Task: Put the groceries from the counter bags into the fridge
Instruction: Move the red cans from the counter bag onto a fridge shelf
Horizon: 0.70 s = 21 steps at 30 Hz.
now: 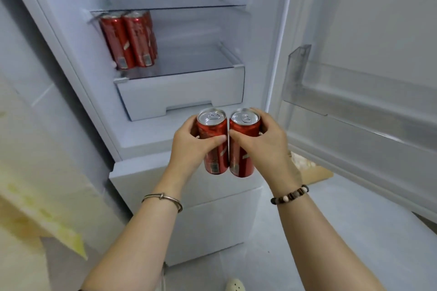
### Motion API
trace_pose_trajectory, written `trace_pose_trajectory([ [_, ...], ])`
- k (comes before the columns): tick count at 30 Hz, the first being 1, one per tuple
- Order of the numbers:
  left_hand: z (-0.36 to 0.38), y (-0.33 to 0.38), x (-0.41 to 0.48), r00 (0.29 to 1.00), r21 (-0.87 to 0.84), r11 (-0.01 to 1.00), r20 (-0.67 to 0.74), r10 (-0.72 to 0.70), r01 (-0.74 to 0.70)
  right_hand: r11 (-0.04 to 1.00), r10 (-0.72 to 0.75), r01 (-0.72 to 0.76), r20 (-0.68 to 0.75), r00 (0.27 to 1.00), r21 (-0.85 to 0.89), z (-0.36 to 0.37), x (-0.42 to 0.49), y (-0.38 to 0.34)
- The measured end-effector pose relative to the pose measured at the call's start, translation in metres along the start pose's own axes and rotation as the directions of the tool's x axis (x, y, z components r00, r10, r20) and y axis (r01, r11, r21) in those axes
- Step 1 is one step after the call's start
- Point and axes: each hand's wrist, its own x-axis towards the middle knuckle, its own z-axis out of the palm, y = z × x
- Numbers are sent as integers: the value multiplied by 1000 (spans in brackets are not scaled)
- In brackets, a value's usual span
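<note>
— Before the open fridge (71,38), below the white drawer (179,92): two red cans, upright, side by side, nearly touching.

— Grips?

— Left hand (189,146) wrapped round the left can (212,139), thumb across the front, fingers behind. Right hand (267,142) closed round the right can (243,142) likewise, fingertips curling past its top rim.

— Anything shelved?

— Red cans (128,40) standing at the left end of the glass shelf (194,61), well apart from both hands.

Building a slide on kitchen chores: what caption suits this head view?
Left hand and right hand each carry a red can toward the open fridge shelf, where more cans stand.
</note>
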Motion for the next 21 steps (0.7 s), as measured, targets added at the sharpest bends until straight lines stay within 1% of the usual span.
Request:
trace_pose_trajectory([
  [4,-11,10,55,997,44,998,-64,43,-40,996,-48,46,18,999,79,28,56,-7],
  [8,-17,24,110,982,11,993,-148,120,-119,981,-106,96,51,993,169,52,107,-16],
  [11,-24,32,143,965,14,987,-205,162,-163,971,-158,147,50,986,188,71,137,-25],
  [14,-36,40,167,946,28,978,-248,208,-207,964,-185,167,68,980,209,90,161,-35],
  [17,-52,43,186,919,45,967,-302,251,-250,953,-220,199,69,973,228,108,179,-47],
  [21,-75,46,209,865,64,963,-427,265,-263,933,-239,225,16,971,280,133,201,-57],
])
